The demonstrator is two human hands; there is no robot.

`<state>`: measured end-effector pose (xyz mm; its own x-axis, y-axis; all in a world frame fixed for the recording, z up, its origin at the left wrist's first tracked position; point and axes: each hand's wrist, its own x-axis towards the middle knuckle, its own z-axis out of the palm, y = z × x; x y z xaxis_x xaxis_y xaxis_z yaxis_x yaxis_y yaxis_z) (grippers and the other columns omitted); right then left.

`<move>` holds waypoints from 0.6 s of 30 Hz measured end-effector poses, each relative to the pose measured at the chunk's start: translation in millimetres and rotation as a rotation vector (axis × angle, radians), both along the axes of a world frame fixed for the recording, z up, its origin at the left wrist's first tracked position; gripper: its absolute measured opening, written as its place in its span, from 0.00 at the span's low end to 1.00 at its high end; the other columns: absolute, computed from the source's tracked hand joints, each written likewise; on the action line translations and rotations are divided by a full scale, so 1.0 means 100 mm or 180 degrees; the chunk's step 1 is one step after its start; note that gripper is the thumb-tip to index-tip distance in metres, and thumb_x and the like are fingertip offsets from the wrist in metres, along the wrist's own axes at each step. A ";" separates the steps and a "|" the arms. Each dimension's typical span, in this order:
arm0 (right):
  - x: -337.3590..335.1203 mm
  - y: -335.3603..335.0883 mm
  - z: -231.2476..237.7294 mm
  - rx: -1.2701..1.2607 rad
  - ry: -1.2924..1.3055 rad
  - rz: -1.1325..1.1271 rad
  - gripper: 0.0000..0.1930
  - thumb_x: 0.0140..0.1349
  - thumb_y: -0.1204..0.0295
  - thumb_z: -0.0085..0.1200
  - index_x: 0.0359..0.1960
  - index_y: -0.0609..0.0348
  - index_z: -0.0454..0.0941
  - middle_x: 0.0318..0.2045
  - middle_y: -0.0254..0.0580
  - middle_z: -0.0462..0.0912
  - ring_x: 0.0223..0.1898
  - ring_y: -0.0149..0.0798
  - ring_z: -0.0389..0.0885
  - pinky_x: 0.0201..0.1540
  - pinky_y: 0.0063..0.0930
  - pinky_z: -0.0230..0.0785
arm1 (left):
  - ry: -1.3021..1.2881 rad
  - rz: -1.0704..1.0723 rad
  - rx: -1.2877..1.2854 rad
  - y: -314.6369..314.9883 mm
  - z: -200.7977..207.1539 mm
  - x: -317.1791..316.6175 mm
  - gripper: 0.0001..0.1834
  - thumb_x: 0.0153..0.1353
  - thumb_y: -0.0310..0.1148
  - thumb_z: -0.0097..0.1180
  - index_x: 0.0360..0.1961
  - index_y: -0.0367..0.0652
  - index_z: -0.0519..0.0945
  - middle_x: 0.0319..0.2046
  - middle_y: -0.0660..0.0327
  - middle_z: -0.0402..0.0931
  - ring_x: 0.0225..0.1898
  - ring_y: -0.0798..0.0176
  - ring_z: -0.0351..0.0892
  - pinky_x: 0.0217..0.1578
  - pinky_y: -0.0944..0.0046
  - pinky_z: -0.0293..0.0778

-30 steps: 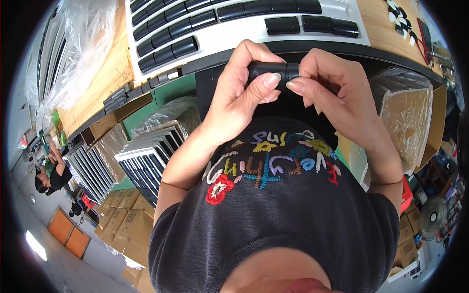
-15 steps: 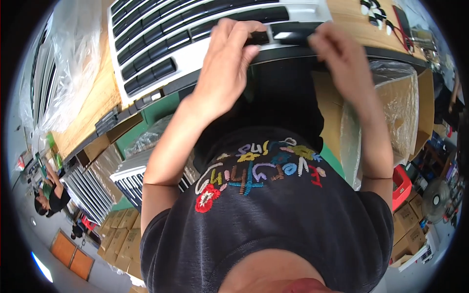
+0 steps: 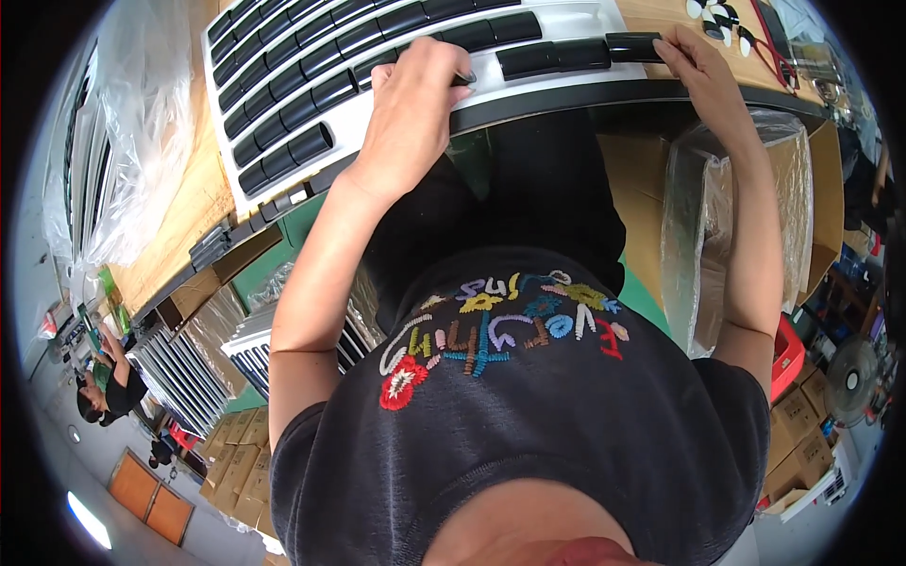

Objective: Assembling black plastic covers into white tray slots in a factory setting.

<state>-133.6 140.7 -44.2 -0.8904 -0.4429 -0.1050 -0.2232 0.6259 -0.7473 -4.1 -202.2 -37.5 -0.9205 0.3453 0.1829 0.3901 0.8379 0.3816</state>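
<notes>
Black tubes [image 3: 321, 94] on a white tray [image 3: 355, 123].
My left hand [image 3: 408, 118] curls over the tray; I can't tell whether it is clamped on the dark bit [image 3: 463, 78] by its thumb. My right hand [image 3: 700, 74] pinches the end tube [image 3: 634, 47] at the tray's right edge.

You're in a charcoal-black short-sleeved T-shirt [image 3: 538, 415], round stitched neckline [image 3: 514, 472]. Chest carries chunky multicolour embroidered lettering [image 3: 482, 347] plus flowers: a red flower [image 3: 403, 383] with whitish centre, a smaller yellow flower [image 3: 481, 301]. Your trousers [image 3: 557, 179] are plain black. Left grip [image 3: 462, 85], right grip [image 3: 660, 47]: bare hands; left forearm [image 3: 326, 255], right forearm [image 3: 758, 245] also uncovered.
</notes>
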 end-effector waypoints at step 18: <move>0.98 -1.84 0.65 -0.2614 -0.2684 0.0153 0.22 0.75 0.55 0.43 0.41 0.65 0.75 0.37 0.45 0.80 0.39 0.32 0.77 0.45 0.26 0.69 | -0.2191 0.0860 0.5169 0.38 0.40 0.69 0.13 0.71 0.36 0.54 0.49 0.41 0.70 0.38 0.65 0.71 0.30 0.78 0.70 0.34 0.75 0.73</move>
<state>-35.3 -43.5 20.7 -0.6563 -0.6831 -0.3204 0.5242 -0.1075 -0.8448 65.3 -164.2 2.3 -0.9653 0.0688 -0.2518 -0.2517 -0.5011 0.8280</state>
